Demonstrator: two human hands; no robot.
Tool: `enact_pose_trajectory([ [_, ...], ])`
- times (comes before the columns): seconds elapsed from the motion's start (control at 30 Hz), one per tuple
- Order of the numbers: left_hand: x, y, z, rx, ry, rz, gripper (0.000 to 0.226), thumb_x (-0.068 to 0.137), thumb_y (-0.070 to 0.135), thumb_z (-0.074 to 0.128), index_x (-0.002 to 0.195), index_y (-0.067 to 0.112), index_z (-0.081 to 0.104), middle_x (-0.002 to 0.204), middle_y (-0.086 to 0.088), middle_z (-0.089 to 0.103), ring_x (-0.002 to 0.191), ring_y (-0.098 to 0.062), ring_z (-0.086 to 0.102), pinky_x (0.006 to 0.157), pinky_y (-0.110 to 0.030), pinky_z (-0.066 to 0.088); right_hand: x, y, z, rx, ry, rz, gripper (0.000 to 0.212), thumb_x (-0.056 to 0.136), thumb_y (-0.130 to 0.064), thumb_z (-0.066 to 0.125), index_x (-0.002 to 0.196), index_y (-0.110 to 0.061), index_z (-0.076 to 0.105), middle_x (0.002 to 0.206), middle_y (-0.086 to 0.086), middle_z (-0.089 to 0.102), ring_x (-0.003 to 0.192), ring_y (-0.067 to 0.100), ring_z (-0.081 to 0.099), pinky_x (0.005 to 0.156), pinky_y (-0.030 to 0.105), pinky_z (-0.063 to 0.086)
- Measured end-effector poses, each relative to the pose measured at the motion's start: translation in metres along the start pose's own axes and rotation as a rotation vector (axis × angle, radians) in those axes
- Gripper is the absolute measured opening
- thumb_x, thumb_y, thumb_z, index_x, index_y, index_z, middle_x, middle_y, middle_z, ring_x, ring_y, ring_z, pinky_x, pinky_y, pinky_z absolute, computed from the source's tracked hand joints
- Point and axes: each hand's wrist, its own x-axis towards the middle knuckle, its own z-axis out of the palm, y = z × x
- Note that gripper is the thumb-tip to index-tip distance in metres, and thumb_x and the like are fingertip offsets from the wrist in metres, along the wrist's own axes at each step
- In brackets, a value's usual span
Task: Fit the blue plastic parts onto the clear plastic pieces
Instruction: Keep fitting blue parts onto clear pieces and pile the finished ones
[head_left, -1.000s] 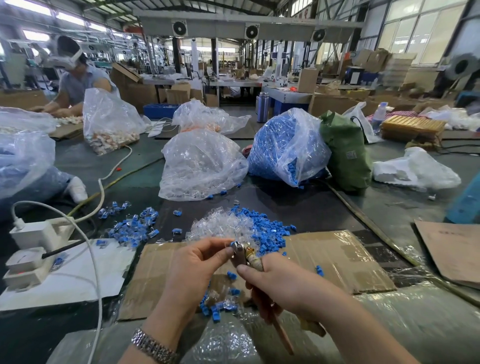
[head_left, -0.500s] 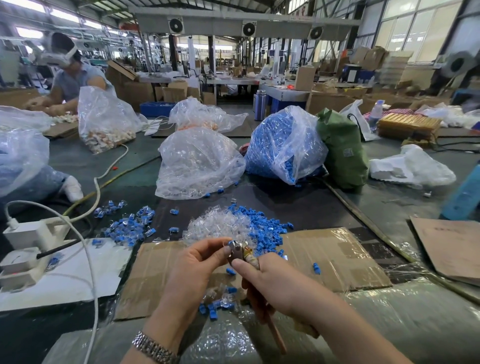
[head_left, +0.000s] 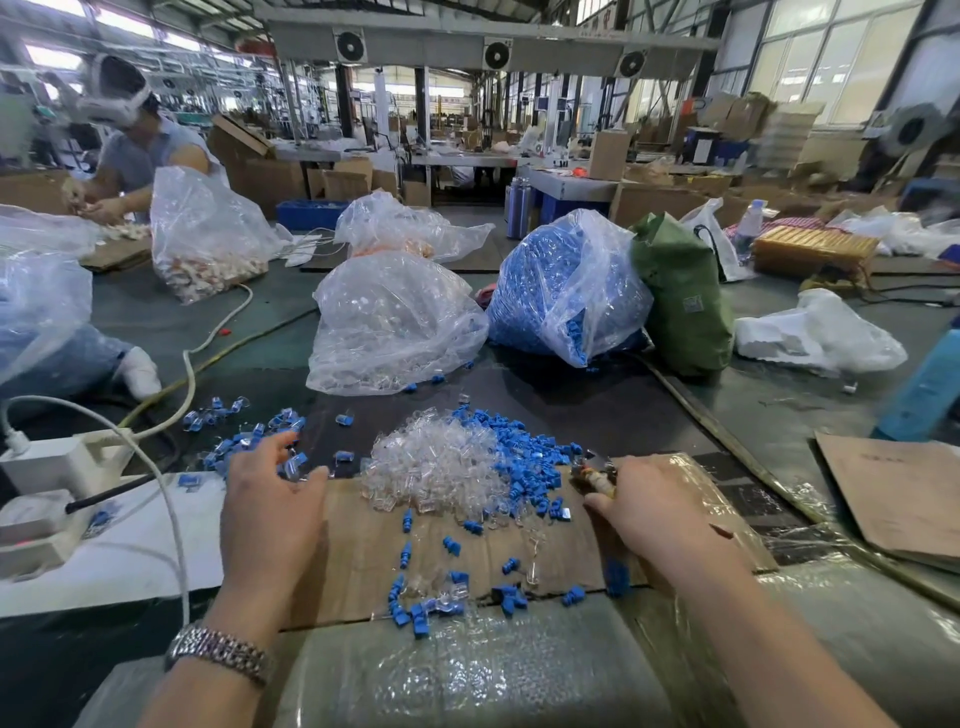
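Note:
A heap of clear plastic pieces lies on the brown cardboard sheet, with a heap of blue parts touching its right side. Loose blue parts are scattered nearer to me. Fitted blue-and-clear pieces are piled at the left. My left hand hovers over that pile with fingers spread and relaxed, a fitted piece just under the fingertips. My right hand grips a small tool with a wooden handle, its metal tip beside the blue heap.
Behind the heaps stand a clear bag of clear pieces, a bag of blue parts and a green bag. A white power strip and cable lie at the left. Another person works far left. A cardboard sheet lies right.
My hands have come apart. The left hand has swung left to the fitted pile and opened. The right hand has moved right with the tool toward the blue heap.

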Motion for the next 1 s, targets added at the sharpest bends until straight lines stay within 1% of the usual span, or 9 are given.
enact_pose_trajectory([
  [0.07, -0.013, 0.009, 0.007, -0.038, -0.142, 0.052, 0.028, 0.092, 0.019, 0.072, 0.120, 0.022, 0.068, 0.102, 0.005, 0.068, 0.069, -0.008, 0.065, 0.063, -0.032, 0.057, -0.001, -0.003, 0.005, -0.039, 0.016, -0.007, 0.057, 0.092, -0.059, 0.060, 0.126, -0.014, 0.058, 0.123, 0.011, 0.057, 0.113, 0.030, 0.055, 0.091, 0.040, 0.046],
  [0.13, -0.030, 0.018, 0.017, -0.005, -0.302, 0.120, 0.013, 0.093, 0.022, 0.072, 0.103, 0.029, 0.071, 0.084, 0.011, 0.070, 0.065, 0.000, 0.067, 0.050, -0.015, 0.052, -0.005, -0.006, 0.006, -0.018, 0.044, -0.020, 0.058, 0.093, -0.058, 0.060, 0.132, -0.016, 0.051, 0.131, 0.010, 0.049, 0.123, 0.031, 0.047, 0.101, 0.044, 0.044],
  [0.2, -0.044, 0.027, 0.026, -0.007, -0.436, 0.181, 0.009, 0.093, 0.019, 0.072, 0.095, 0.028, 0.071, 0.081, 0.011, 0.069, 0.071, 0.013, 0.062, 0.055, -0.005, 0.047, -0.010, -0.009, 0.003, 0.005, 0.120, -0.078, 0.048, 0.094, -0.051, 0.063, 0.130, -0.021, 0.049, 0.131, 0.007, 0.045, 0.125, 0.028, 0.044, 0.104, 0.046, 0.042],
  [0.27, -0.054, 0.034, 0.034, -0.026, -0.550, 0.222, 0.008, 0.093, 0.018, 0.072, 0.092, 0.025, 0.069, 0.085, 0.009, 0.069, 0.072, 0.013, 0.062, 0.060, -0.006, 0.048, -0.015, -0.012, -0.002, 0.024, 0.149, -0.165, 0.030, 0.096, -0.043, 0.063, 0.120, -0.028, 0.056, 0.123, 0.000, 0.053, 0.119, 0.024, 0.048, 0.102, 0.046, 0.042],
  [0.37, -0.063, 0.042, 0.042, 0.004, -0.664, 0.273, 0.007, 0.092, 0.022, 0.072, 0.091, 0.027, 0.068, 0.090, 0.010, 0.067, 0.079, 0.010, 0.063, 0.068, -0.007, 0.050, -0.020, -0.019, -0.005, 0.115, 0.053, -0.234, 0.013, 0.094, -0.041, 0.067, 0.100, -0.030, 0.066, 0.104, -0.007, 0.067, 0.104, 0.019, 0.061, 0.095, 0.044, 0.049],
  [0.6, -0.072, 0.060, 0.057, 0.149, -0.748, 0.491, 0.010, 0.090, 0.049, 0.068, 0.096, 0.042, 0.064, 0.093, 0.021, 0.057, 0.082, 0.009, 0.053, 0.070, -0.011, 0.044, -0.021, -0.028, 0.007, 0.092, 0.037, -0.309, 0.013, 0.095, -0.034, 0.067, 0.103, -0.023, 0.070, 0.104, -0.002, 0.069, 0.096, 0.019, 0.064, 0.090, 0.040, 0.054],
  [0.73, -0.077, 0.062, 0.069, 0.237, -0.683, 0.547, 0.033, 0.083, 0.069, 0.063, 0.090, 0.037, 0.063, 0.091, 0.018, 0.054, 0.088, 0.002, 0.049, 0.087, -0.025, 0.047, -0.021, -0.028, 0.007, 0.100, 0.064, -0.331, 0.007, 0.096, -0.031, 0.063, 0.100, -0.025, 0.063, 0.102, -0.003, 0.064, 0.093, 0.017, 0.059, 0.084, 0.035, 0.052],
  [0.87, -0.082, 0.061, 0.078, 0.377, -0.638, 0.576, 0.037, 0.081, 0.071, 0.062, 0.086, 0.035, 0.057, 0.094, 0.017, 0.049, 0.095, -0.006, 0.046, 0.094, -0.032, 0.041, -0.022, -0.028, 0.005, 0.160, 0.053, -0.320, 0.008, 0.095, -0.027, 0.064, 0.092, -0.028, 0.057, 0.097, -0.006, 0.066, 0.092, 0.016, 0.061, 0.082, 0.033, 0.052],
  [1.0, -0.084, 0.059, 0.080, 0.347, -0.636, 0.557, 0.028, 0.084, 0.064, 0.065, 0.086, 0.037, 0.060, 0.095, 0.019, 0.048, 0.096, -0.005, 0.046, 0.093, -0.029, 0.043, -0.024, -0.024, 0.003, 0.279, 0.030, -0.308, 0.015, 0.093, -0.027, 0.071, 0.086, -0.032, 0.059, 0.086, -0.012, 0.062, 0.083, 0.009, 0.059, 0.072, 0.024, 0.045],
])
